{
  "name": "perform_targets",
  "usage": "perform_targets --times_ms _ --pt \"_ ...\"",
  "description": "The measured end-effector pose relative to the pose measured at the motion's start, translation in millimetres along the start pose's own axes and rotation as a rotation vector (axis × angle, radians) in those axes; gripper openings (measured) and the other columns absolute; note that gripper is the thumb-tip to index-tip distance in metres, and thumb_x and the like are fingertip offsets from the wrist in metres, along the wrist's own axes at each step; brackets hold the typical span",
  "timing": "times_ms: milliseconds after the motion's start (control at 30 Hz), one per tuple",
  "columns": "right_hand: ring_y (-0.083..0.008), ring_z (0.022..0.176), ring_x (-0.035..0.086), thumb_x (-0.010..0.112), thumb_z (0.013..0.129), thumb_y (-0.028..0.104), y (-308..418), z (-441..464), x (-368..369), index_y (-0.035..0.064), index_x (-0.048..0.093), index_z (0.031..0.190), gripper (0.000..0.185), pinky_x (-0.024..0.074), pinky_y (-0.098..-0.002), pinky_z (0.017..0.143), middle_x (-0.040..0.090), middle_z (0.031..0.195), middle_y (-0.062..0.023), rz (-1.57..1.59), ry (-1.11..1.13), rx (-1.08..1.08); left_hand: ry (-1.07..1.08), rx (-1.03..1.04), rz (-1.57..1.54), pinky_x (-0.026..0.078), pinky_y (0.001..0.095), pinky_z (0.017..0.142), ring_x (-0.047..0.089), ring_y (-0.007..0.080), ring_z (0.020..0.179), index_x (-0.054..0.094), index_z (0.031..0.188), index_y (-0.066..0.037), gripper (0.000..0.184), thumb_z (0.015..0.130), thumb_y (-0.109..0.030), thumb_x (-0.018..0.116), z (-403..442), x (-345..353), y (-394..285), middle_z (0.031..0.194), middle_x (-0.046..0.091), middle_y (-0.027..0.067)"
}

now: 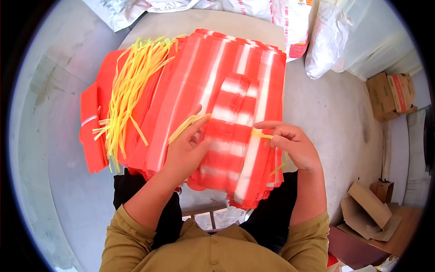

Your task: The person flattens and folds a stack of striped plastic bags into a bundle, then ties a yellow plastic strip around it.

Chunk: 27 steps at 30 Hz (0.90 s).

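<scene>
A folded bundle of red and white striped plastic bags lies on a wide stack of the same striped bags. At the bundle's left edge, my left hand has a yellow strip between its fingers. On the other side, my right hand pinches a yellow strip end between thumb and fingers. Whether the two yellow ends join beneath the bundle is hidden. A loose heap of yellow strips rests on the red bags at the left.
White sacks line the far side, with another white sack beside them. Cardboard boxes stand at the right. An opened carton sits on a brown surface at lower right. A folded red bundle lies at far left.
</scene>
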State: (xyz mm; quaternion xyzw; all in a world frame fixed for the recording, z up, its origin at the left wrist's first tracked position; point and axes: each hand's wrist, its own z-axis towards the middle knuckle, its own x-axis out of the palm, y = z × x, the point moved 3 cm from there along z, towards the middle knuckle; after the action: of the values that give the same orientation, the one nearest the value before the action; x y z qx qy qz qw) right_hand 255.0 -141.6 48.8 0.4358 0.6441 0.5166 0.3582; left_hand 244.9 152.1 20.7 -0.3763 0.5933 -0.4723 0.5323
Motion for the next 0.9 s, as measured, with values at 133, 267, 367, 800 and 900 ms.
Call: perform_targets --times_ms 133,267,367,800,900 --pt "-0.0105 0.092 0.063 0.062 0.103 0.019 0.8 5.5 16.6 0.0024 0.070 0.088 0.024 0.0504 -0.0304 0.087 0.075 0.122 -0.0099 0.023 0.070 0.063 0.041 0.084 -0.139 0.048 0.0225 0.083 0.055 0.0056 0.100 0.063 0.148 -0.004 0.051 0.097 -0.005 0.071 5.2 1.2 9.0 0.155 0.054 0.0084" --pt "-0.0120 0.090 0.062 0.055 0.111 0.028 -11.9 6.3 15.3 0.0027 0.072 0.100 0.033 0.0510 -0.0303 0.086 0.074 0.109 -0.0062 0.038 0.033 0.086 0.013 -0.016 -0.125 0.051 0.0257 0.079 0.058 0.0080 0.096 0.066 0.138 -0.001 0.042 0.097 -0.005 0.073 3.8 -7.2 18.3 0.132 0.061 0.0045" --pt "-0.0123 0.086 0.060 0.043 0.115 0.036 -17.0 8.0 10.1 0.0033 0.072 0.103 0.045 0.0505 -0.0302 0.084 0.071 0.101 -0.0048 0.051 -0.088 0.055 0.040 -0.001 0.141 0.053 0.0291 0.079 0.062 0.0145 0.093 0.067 0.131 0.001 0.038 0.093 -0.004 0.073 2.7 -16.8 23.4 0.121 0.063 0.0072" --pt "-0.0139 0.084 0.059 0.026 0.117 0.052 -15.2 16.9 -5.7 0.0025 0.071 0.114 0.067 0.0503 -0.0308 0.083 0.071 0.102 -0.0048 0.355 -0.487 -0.031 0.129 0.189 0.493 0.058 0.0371 0.079 0.070 0.0291 0.088 0.067 0.127 -0.002 0.041 0.087 -0.002 0.076 -4.4 12.8 -4.6 0.116 0.064 0.0140" --pt "-0.0136 0.083 0.058 0.026 0.117 0.055 -13.9 10.6 -11.2 0.0020 0.073 0.110 0.071 0.0485 -0.0298 0.080 0.072 0.098 -0.0047 0.217 -0.438 -0.035 0.132 0.203 0.497 0.058 0.0437 0.084 0.069 0.0373 0.099 0.065 0.128 -0.004 0.040 0.089 -0.005 0.072 -1.4 18.8 -9.3 0.120 0.063 0.0178"
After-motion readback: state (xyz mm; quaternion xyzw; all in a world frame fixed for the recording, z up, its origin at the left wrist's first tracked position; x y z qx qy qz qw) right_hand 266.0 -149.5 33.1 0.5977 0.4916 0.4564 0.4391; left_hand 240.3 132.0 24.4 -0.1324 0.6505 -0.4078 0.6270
